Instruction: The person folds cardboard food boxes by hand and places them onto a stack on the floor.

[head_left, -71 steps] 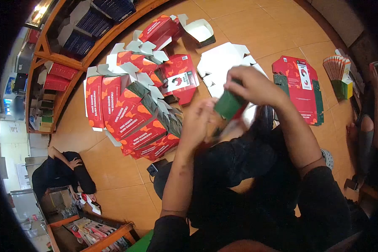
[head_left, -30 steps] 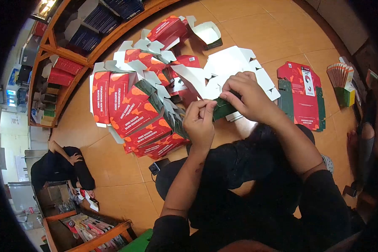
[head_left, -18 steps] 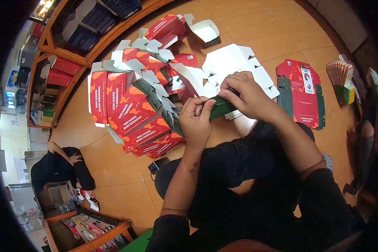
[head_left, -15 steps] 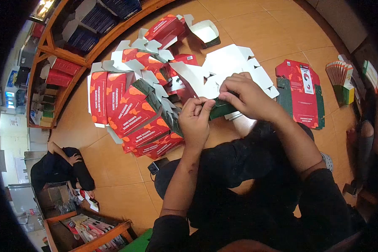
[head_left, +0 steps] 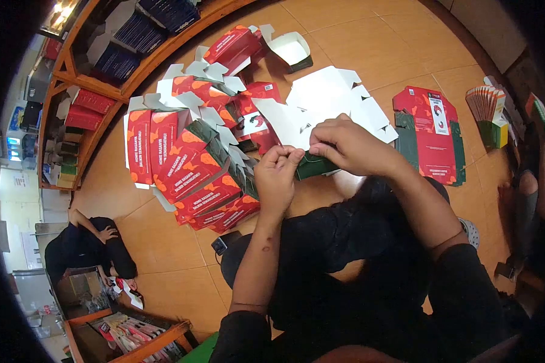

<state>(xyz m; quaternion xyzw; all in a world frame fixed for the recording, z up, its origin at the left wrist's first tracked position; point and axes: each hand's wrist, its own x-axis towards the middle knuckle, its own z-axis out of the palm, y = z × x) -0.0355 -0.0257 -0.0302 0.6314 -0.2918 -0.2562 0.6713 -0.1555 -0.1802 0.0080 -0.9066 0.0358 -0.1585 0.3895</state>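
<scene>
A partly folded cardboard box, white inside and green outside, lies in front of me with its flaps spread. My right hand pinches its near edge between thumb and bent fingers. Close beside it, my left hand is closed in a pinch at the corner of the same edge; its fingertips hide the bit of card there. Below the hands shows the box's green outer panel. Left of them stand several red folded boxes with orange patches, their white and green flaps up.
A flat red and green box blank lies on the tiled floor at right, near a bundle of folded cards. An open white-lined box sits at the back. Wooden shelves stand left; another person is below them.
My left hand has shifted slightly left and down, and its fingers have drawn a little away from the right hand's. Both hands stay at the box's near edge.
</scene>
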